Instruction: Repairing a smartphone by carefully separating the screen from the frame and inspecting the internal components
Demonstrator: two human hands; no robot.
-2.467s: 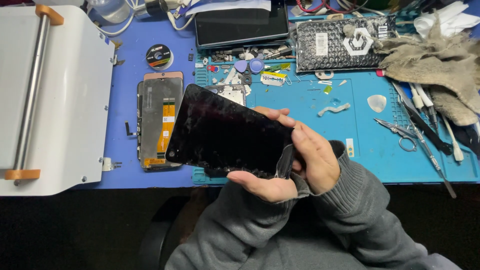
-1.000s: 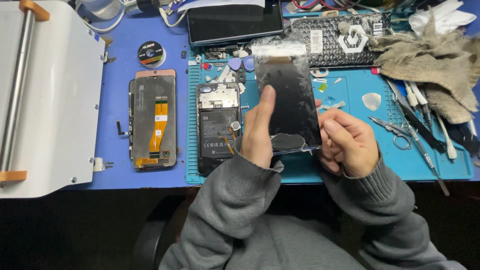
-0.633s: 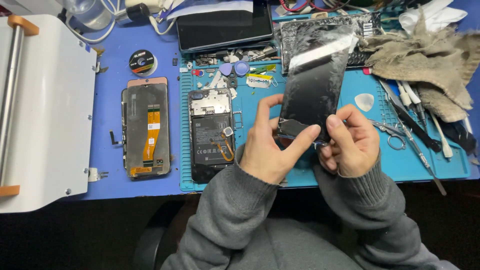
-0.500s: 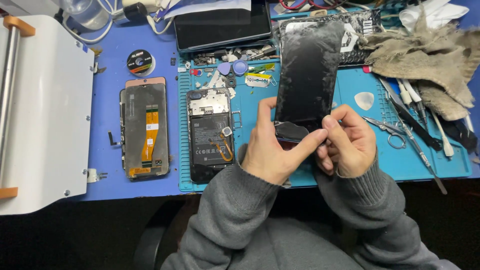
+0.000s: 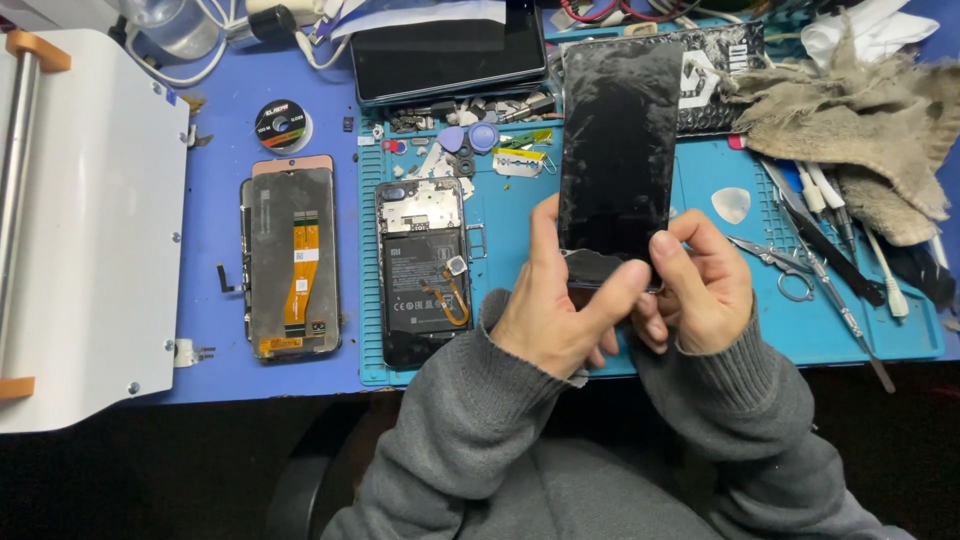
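Note:
A black phone screen panel (image 5: 618, 145) stands upright above the teal work mat (image 5: 720, 320), held by its lower end. My left hand (image 5: 560, 310) grips that end from the left, thumb across the bottom edge. My right hand (image 5: 700, 280) pinches the same edge from the right. An opened phone body (image 5: 425, 270) with battery and flex cable exposed lies on the mat, left of my hands. A second display assembly (image 5: 292, 262) lies face down with an orange flex cable on the blue desk.
A white machine (image 5: 80, 220) fills the left side. A dark tablet (image 5: 445, 55) lies at the back. Rags (image 5: 850, 120), scissors (image 5: 775, 268), tweezers and picks lie at right. Small parts, plectrums and a tape roll (image 5: 283, 122) sit near the back.
The screen panel went from lying tilted in my hands over the mat to standing upright, lower end pinched by both hands. The opened phone body came into view under it.

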